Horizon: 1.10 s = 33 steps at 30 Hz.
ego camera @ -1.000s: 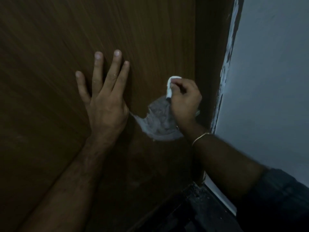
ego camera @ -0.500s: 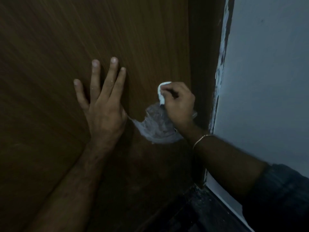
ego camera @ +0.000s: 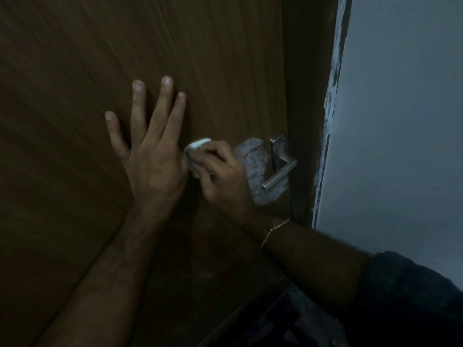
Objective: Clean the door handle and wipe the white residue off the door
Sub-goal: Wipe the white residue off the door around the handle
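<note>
A: So, where's the door handle (ego camera: 279, 169)?

B: Near the right edge of the brown door (ego camera: 200, 58), a metal lever pointing down and left, with one plate behind it. Directly behind and below it sits a pale patch, the white residue (ego camera: 255, 159), on the wood.

A: And the cloth?

B: A small white wad (ego camera: 194, 150), pinched in the curled fingers of the right hand (ego camera: 220, 171), held against the door just left of the residue and touching the edge of the left hand (ego camera: 152, 156).

A: What's the left hand doing?

B: Flat on the door, fingers straight and spread, holding nothing. I'd say it's bracing the door.

A: Which step is this?

B: Wiping the residue, I'd judge; plenty of it shows, so it isn't done. The next move calls for bringing the wad rightward over the patch with firm pressure, working around the lever.

A: Counts?

B: One handle, one wad, one patch, two hands, one thin bracelet (ego camera: 274, 230) on the right wrist. A pale wall (ego camera: 400, 121) lies beyond the door frame.
</note>
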Tool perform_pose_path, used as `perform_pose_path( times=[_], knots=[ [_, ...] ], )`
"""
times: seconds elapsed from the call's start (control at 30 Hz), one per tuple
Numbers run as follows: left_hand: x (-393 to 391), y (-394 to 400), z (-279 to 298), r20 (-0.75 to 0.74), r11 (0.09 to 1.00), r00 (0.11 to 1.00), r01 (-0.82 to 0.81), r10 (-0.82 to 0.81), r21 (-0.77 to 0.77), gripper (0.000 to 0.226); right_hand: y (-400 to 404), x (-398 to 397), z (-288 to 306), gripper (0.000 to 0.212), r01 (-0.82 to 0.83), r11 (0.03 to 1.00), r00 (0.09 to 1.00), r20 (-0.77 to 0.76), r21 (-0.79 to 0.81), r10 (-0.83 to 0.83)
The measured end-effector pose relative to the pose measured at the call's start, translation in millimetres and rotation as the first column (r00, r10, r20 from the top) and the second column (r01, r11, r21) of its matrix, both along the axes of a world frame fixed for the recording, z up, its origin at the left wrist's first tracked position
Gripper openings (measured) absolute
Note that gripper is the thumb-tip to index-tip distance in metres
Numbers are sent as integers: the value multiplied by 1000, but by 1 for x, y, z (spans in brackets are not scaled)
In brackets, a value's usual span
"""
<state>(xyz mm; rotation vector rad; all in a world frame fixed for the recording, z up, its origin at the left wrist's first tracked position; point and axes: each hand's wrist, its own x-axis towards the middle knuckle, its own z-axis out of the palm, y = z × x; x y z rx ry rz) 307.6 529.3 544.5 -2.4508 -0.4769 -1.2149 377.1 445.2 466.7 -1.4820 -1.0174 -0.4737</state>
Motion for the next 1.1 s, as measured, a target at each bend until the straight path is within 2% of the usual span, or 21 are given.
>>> perform_pose_path(
  times=[0.07,0.1,0.17,0.27,0.33,0.4,0.47,0.6,0.7,0.77,0.83,0.9,0.97,1.03,1.1],
  knots=[
    [-2,0,-1,10,1000,1000,-14,14,7,62,-8,-6,-19,26,-56,994,996,-78,-91,49],
    [-2,-1,-1,12,1000,1000,-18,18,12,65,-9,-7,-22,24,-66,994,992,-112,-84,57],
    [-1,-1,0,8,1000,1000,-19,18,17,64,0,-5,-14,20,-11,1000,992,-124,-11,10],
    [-1,-1,0,5,999,1000,-27,27,33,61,15,-1,4,17,11,995,999,-44,101,-6],
    [-1,-2,-1,10,999,1000,-26,26,26,61,9,3,-5,18,-15,1000,1000,13,18,14],
    [-1,-2,-1,17,999,999,-32,32,22,62,-2,3,-19,16,-28,996,1000,-1,-88,28],
    [0,-2,0,18,999,999,-33,33,30,62,-4,4,-18,16,-14,995,1000,-14,-101,13],
    [0,-3,1,16,1000,1000,-12,12,17,59,9,9,0,20,-13,1000,1000,12,20,13],
    [-2,-1,0,-3,1000,1000,-16,16,19,66,-6,12,-20,22,-67,992,995,71,-103,74],
    [-5,0,-2,-21,999,999,-36,37,20,74,-20,9,-34,20,-110,979,993,30,-174,116],
    [-6,-1,-6,-37,999,998,-44,45,15,73,-15,8,-27,20,-80,984,997,1,-159,81],
    [-7,-2,-11,-54,999,998,-38,38,-2,67,2,8,-11,22,-11,998,1000,-5,-62,11],
    [-9,-1,-16,-74,999,996,-44,44,1,66,7,8,-7,23,-8,1000,1000,2,-8,8],
    [-10,2,-19,-81,998,995,-52,53,21,72,-3,6,-21,23,-21,994,1000,9,-103,22],
    [-10,4,-22,-79,997,995,-65,69,48,77,-17,-1,-37,22,-23,984,996,-85,-176,9]
  ],
)
